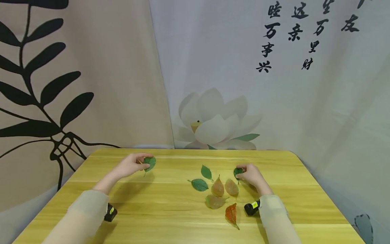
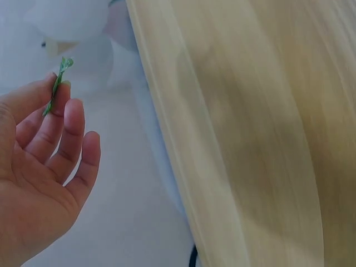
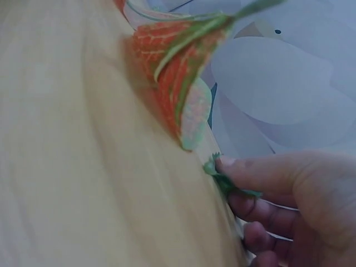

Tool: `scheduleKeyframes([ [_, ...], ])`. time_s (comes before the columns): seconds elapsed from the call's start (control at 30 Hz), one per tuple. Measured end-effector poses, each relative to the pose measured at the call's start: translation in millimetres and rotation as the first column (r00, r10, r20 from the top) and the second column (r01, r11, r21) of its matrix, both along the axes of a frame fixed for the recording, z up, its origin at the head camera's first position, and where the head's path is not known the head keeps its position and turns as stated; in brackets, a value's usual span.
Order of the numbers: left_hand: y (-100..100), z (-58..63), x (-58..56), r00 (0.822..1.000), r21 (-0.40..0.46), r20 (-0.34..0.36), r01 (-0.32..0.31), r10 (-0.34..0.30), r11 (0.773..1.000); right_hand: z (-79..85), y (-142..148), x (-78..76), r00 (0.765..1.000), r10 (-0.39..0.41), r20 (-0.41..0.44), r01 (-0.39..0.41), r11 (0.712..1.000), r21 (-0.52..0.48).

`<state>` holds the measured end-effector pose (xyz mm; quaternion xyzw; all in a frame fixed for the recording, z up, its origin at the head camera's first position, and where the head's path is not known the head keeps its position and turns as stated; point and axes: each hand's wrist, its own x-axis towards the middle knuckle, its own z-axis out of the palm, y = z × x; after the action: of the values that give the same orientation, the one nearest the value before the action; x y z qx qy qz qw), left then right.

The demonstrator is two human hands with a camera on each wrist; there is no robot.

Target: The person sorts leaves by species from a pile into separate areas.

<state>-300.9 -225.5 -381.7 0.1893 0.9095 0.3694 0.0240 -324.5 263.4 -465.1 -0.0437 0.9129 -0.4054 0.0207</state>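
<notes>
My left hand point(image 1: 134, 165) pinches a green leaf point(image 1: 150, 163) between thumb and fingertips above the table's far left part. The left wrist view shows that leaf point(image 2: 54, 92) edge-on, with the other fingers loosely bent. At the right, my right hand point(image 1: 251, 176) pinches another green leaf point(image 1: 238, 173) close to the tabletop. Two serrated green leaves, one upper point(image 1: 206, 172) and one lower point(image 1: 199, 184), lie left of that hand. Nearer me are several yellowish leaves point(image 1: 217, 188) and one orange-red leaf point(image 1: 231, 214), which looms curled point(image 3: 178, 61) in the right wrist view.
The wooden table point(image 1: 164, 210) has its far edge against a hanging cloth point(image 1: 207, 67) printed with a lotus and characters. A dark camera point(image 1: 251, 207) sits at the right wrist, another point(image 1: 110, 212) at the left wrist.
</notes>
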Motion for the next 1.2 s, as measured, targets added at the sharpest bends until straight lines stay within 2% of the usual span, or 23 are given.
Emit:
scheduleKeyframes([
  [0.27,-45,0.9,-0.4,0.999,-0.013,-0.027,-0.047,0.046,0.999,-5.7,1,-5.5,1.000,-0.017,0.013,0.018,0.999,-0.036],
  [0.47,-71,-4.9,-4.8,0.994,-0.039,-0.041,-0.101,0.099,0.994,-6.9,4,-7.2,0.999,-0.033,0.017,0.034,0.998,-0.050],
  [0.8,-90,-28.1,-17.2,0.991,-0.080,-0.028,-0.129,0.127,0.988,-12.5,10,-6.7,0.998,-0.053,0.029,0.055,0.996,-0.069],
  [1.0,-100,-40.2,-23.4,0.994,-0.125,-0.030,-0.107,0.104,0.986,-11.1,9,-7.9,0.998,-0.056,0.023,0.058,0.996,-0.074],
  [1.2,-104,-46.4,-30.2,0.996,-0.140,0.020,-0.081,0.085,0.987,-7.7,7,-8.2,0.998,-0.066,0.022,0.068,0.994,-0.081],
])
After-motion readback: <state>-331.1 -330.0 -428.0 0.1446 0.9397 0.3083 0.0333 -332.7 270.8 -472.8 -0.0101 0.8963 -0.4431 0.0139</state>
